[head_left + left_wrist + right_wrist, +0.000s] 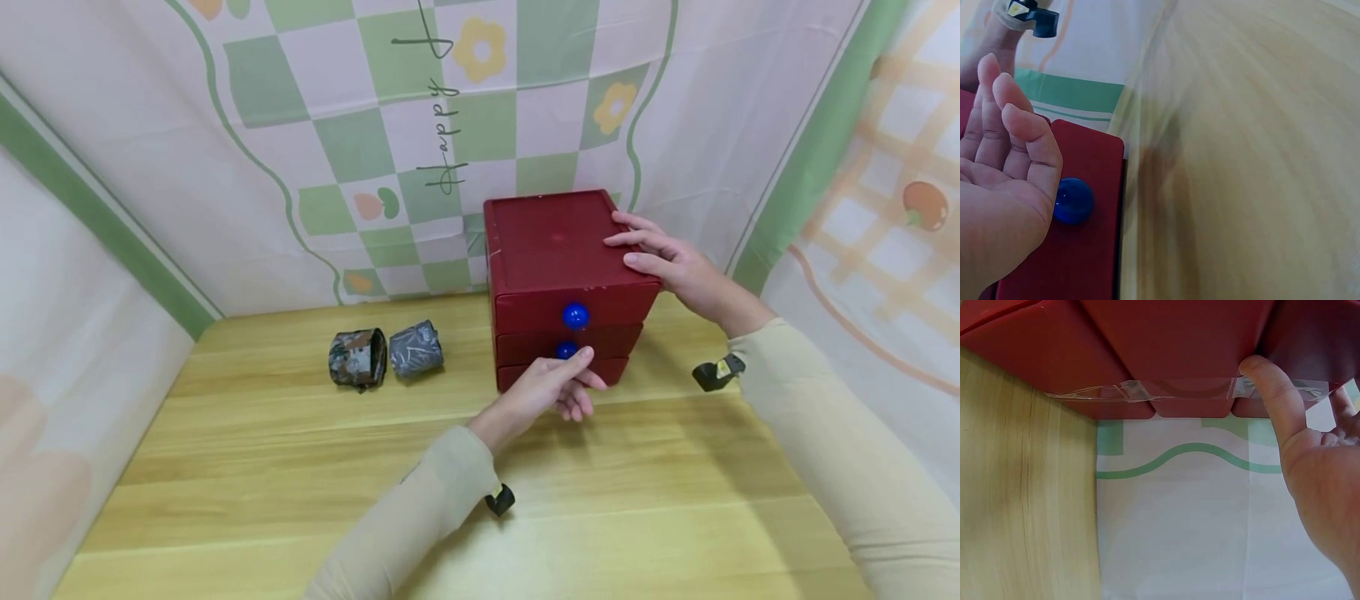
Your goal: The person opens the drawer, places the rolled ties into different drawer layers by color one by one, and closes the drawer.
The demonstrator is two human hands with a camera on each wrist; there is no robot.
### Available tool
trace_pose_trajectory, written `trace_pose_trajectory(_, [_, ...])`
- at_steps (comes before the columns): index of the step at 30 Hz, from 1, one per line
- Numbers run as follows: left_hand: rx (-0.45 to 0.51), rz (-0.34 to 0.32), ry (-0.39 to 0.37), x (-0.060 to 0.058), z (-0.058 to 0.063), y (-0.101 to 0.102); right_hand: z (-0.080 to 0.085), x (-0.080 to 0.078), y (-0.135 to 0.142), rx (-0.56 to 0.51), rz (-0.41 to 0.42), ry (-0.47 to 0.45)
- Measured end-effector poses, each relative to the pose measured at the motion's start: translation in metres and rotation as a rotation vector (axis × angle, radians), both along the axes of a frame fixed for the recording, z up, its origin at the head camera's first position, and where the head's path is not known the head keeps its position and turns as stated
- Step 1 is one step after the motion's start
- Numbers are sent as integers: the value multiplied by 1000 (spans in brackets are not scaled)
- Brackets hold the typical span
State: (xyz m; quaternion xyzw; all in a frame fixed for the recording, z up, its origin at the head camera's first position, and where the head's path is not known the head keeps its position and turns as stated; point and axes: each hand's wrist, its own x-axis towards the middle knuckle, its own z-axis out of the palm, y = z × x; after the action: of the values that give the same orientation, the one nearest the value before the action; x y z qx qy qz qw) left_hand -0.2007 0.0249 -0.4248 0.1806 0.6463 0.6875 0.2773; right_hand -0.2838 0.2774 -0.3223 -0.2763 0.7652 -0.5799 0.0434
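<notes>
A dark red three-drawer box [555, 242] with round blue knobs stands on the table. My left hand [543, 387] is in front of its lower drawers, close to the middle blue knob [566, 350], its fingers loosely bent. In the left wrist view a blue knob [1074, 201] shows just past that hand's fingers; nothing is seen in the palm. My right hand [675, 265] rests at the box's right upper edge with fingers spread. Seen from the right wrist, the thumb [1275, 394] touches the red side near a strip of clear tape [1191, 389].
Left of the box lie a camouflage-patterned rolled item [352, 360] and a grey patterned item [417, 350] on the wooden table [262, 450]. A checkered curtain [420, 142] hangs directly behind the box, and a further curtain [877, 275] hangs on the right.
</notes>
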Motion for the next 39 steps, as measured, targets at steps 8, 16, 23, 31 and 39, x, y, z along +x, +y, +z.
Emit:
trace_pose_trajectory(8, [4,-8,-41,0,-6,-1,0,0,-1,-10,-8,-11])
trace_pose_trajectory(16, [1,-3,-92,-4,-13,-3,1,1,-2,-12,-8,-12])
trace_pose_trajectory(23, [3,-14,-145,-8,-12,-2,1,1,-2,-13,-7,-20])
trace_pose_trajectory(31, [19,22,-167,-8,-14,8,-1,1,1,2,-7,-21])
trace_pose_trajectory(39, [73,28,-175,-5,-14,16,-1,1,2,9,-4,-14])
